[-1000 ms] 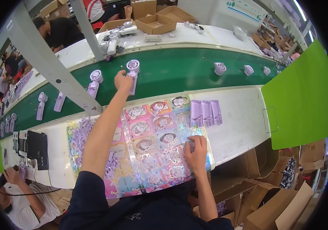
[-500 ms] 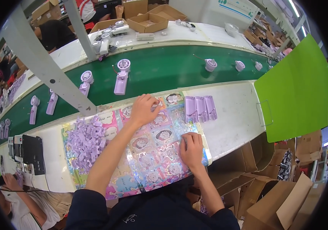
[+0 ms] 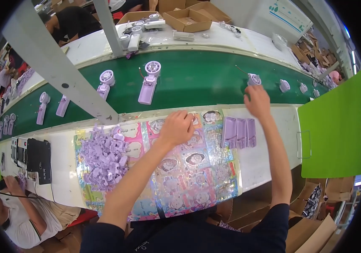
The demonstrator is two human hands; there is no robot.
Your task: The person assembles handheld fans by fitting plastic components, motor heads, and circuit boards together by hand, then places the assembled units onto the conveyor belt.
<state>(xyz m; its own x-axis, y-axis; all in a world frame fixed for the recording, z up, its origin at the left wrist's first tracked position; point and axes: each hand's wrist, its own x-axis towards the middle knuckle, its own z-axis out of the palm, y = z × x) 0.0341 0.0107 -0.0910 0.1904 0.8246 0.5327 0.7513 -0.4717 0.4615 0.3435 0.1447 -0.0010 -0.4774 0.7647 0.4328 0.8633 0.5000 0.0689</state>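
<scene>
On the green conveyor belt (image 3: 197, 71), my right hand (image 3: 258, 101) reaches to a round lilac fan head (image 3: 254, 79) with a thin wire. Its fingertips overlap the fan head's near edge and the thumb stands apart from them, so the hand looks open. My left hand (image 3: 177, 127) rests palm down on a shiny cartoon-printed sheet (image 3: 176, 181), fingers curled in; anything under them is hidden. Right of it lie three lilac trough-shaped housings (image 3: 241, 133) side by side. A heap of small lilac plastic parts (image 3: 104, 158) covers the sheet's left side.
Lilac fan assemblies with handles (image 3: 147, 89) stand along the belt's left part; smaller fan heads (image 3: 284, 86) are at its right. A grey metal post (image 3: 62, 71) slants across the left. A green panel (image 3: 336, 130) rises at right. A co-worker's hand (image 3: 12, 184) is at lower left.
My right hand has left the sheet and moved up and right to the fan head on the belt. My left hand stays on the sheet. The whole view has shifted.
</scene>
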